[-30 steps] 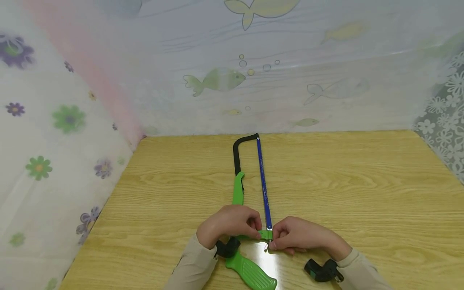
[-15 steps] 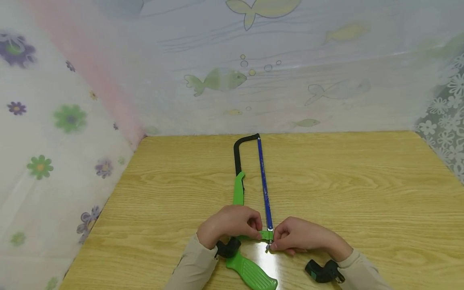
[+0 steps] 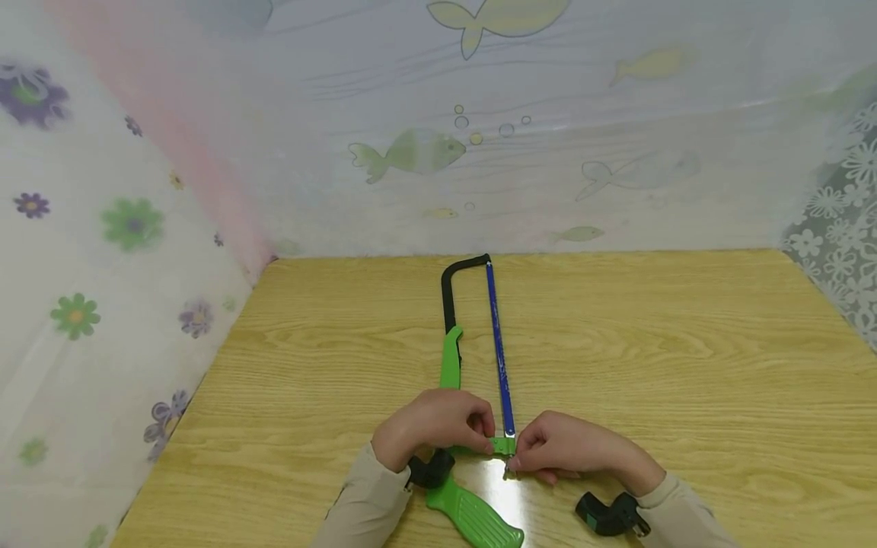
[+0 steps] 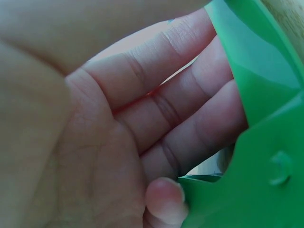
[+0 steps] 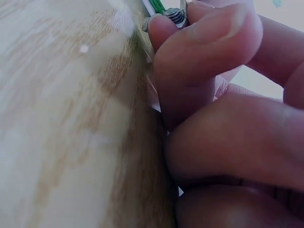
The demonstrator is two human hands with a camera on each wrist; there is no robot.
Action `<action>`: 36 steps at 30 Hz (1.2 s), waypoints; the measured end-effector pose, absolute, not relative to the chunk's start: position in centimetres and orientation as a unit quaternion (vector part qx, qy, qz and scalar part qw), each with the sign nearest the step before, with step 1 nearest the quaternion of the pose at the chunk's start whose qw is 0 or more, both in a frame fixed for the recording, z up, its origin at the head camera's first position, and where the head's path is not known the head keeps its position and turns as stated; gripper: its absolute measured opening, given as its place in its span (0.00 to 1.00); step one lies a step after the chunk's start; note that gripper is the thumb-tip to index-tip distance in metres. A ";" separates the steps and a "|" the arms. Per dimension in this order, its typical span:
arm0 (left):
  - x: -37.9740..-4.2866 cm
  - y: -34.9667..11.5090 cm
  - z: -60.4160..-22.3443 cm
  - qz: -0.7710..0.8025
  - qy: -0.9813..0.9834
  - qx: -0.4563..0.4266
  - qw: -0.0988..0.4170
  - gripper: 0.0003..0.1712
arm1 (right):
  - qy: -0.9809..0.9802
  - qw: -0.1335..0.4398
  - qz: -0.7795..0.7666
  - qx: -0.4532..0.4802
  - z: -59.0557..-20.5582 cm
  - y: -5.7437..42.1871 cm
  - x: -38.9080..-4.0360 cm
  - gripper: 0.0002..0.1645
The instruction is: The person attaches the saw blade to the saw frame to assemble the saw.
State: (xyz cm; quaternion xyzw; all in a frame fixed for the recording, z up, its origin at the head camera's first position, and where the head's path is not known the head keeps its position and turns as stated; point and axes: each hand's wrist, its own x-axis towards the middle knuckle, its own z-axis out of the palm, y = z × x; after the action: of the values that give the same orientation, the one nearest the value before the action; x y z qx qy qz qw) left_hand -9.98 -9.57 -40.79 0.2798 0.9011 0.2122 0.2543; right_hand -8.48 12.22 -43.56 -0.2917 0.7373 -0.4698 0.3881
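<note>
- Since the earlier frames the wing nut (image 3: pixel 509 469) stands at a different angle, its wings turned about the screw; the two hands and the saw lie practically where they were.
- The hacksaw (image 3: pixel 450 362) lies on the bench (image 3: pixel 685 335), left of the middle of the far edge, its black front bow (image 3: pixel 448 298) reaching almost to that edge and its green handle (image 3: pixel 477 515) pointing toward the near side.
- The blue blade (image 3: pixel 499 342) runs along the side of the saw toward the bench's right edge, from the tip of the bow down to the green crosspiece (image 3: pixel 505 446).
- The left hand (image 3: pixel 438 417) grips the crosspiece close to its outer end, with thumb and fingertips against the green part; in the left wrist view three fingers reach the green surface and the thumb tip rests by its edge.
- The right hand (image 3: pixel 572 441) pinches the wing nut between thumb and forefinger, just beyond the crosspiece on the near side; its other fingers are curled beneath.
- In the right wrist view, the threaded screw (image 5: pixel 175 16) shows between the fingertips, which are close above the bench top.
- A black wrist device sits at each beige cuff.
- A sheet printed with fish (image 3: pixel 418 152) rises behind the far edge, and a flowered sheet (image 3: pixel 75 320) stands along the left edge.
</note>
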 end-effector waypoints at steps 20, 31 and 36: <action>-9.9 -9.5 -40.8 0.221 0.898 0.279 0.258 0.07 | 0.745 0.384 -0.464 -0.286 -43.7 12.2 -8.4 0.20; -9.9 -9.6 -40.9 0.215 0.900 0.278 0.256 0.07 | 0.735 0.392 -0.469 -0.292 -43.7 12.2 -8.4 0.19; -10.0 -9.7 -40.9 0.216 0.900 0.281 0.255 0.07 | 0.734 0.395 -0.469 -0.291 -43.6 12.2 -8.5 0.18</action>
State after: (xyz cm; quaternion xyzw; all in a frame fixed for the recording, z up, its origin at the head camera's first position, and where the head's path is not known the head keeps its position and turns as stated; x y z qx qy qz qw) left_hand -10.03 -9.66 -40.92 0.2811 0.8997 0.2157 0.2550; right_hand -8.49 12.18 -43.62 -0.2908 0.7342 -0.4694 0.3950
